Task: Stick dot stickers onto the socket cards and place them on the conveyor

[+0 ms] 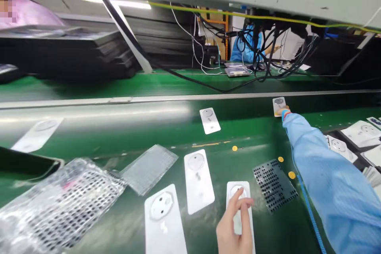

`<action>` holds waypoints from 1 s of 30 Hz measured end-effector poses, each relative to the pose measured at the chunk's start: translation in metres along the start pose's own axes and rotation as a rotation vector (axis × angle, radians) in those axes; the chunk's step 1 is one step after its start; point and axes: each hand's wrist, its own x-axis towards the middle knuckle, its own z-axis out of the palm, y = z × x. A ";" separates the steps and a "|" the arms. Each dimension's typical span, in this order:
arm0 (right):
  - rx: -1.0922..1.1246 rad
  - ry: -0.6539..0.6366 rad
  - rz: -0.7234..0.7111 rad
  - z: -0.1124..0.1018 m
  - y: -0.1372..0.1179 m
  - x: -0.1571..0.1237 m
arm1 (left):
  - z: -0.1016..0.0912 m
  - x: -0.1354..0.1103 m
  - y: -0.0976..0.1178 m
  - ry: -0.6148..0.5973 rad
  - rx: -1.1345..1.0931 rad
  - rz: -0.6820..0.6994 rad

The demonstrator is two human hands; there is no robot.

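Note:
My left hand (236, 222) is over a white rectangular panel (251, 226) with a round socket-like disc near its top. Its fingers are bent and drawn together at the disc; anything between them is too small to make out. Far out to the right, my right hand (284, 110), in a light blue sleeve, grips the edge of another white panel (278, 102) on the green surface. Beside my left hand lie two similar panels, one with dark dots on its disc (165, 222) and one plainer (199, 184). A dark sheet of small black dots (275, 186) lies between my arms.
Further panels lie at the middle (210, 121) and far left (37, 135). Plastic-wrapped dotted sheets (74, 202) and a translucent sheet (150, 168) are at left. Small yellow discs (292, 175) dot the surface. Panels pile up at right (364, 133). Cables (268, 55) hang behind; co-workers are beyond.

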 end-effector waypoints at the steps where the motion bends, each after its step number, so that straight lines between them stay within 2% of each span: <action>1: 0.024 -0.039 0.007 -0.004 -0.003 -0.002 | 0.000 0.002 -0.001 -0.028 -0.046 -0.047; 3: 0.080 -0.146 0.023 -0.005 -0.007 -0.019 | 0.001 0.006 -0.002 -0.093 -0.165 -0.139; 5: 0.147 -0.272 0.016 0.002 -0.010 -0.056 | 0.006 0.009 -0.001 -0.120 -0.318 -0.169; 8: 0.260 -0.513 -0.031 0.018 -0.007 -0.144 | 0.013 0.014 0.005 -0.111 -0.503 -0.183; 10: 0.322 -0.658 -0.066 0.022 0.004 -0.205 | 0.013 0.018 0.010 -0.092 -0.520 -0.246; 11: 0.350 -0.684 -0.097 0.022 0.013 -0.230 | 0.011 0.020 0.012 -0.063 -0.499 -0.270; 13: 0.282 -0.559 -0.280 0.018 0.037 -0.263 | 0.005 0.024 0.013 0.027 -0.420 -0.261; 15: 0.127 -0.363 -0.497 0.015 0.066 -0.274 | -0.001 0.026 0.012 0.077 -0.325 -0.180; 17: 0.026 -0.245 -0.619 0.014 0.091 -0.273 | -0.003 0.025 0.009 0.071 -0.197 -0.068; 20: 0.051 -0.156 -0.623 0.015 0.108 -0.270 | 0.000 0.020 0.005 -0.015 0.047 0.019; 22: 0.086 -0.064 -0.609 0.011 0.106 -0.274 | 0.004 0.016 0.005 -0.130 0.128 -0.018; 24: 0.125 0.007 -0.628 0.005 0.097 -0.281 | 0.009 0.013 0.007 -0.251 0.112 -0.064; 27: 0.178 -0.029 -0.753 -0.003 0.081 -0.294 | 0.016 0.009 0.011 -0.358 0.039 -0.087; 30: 0.236 -0.194 -0.864 -0.005 0.071 -0.300 | 0.022 0.006 0.013 -0.391 -0.017 -0.118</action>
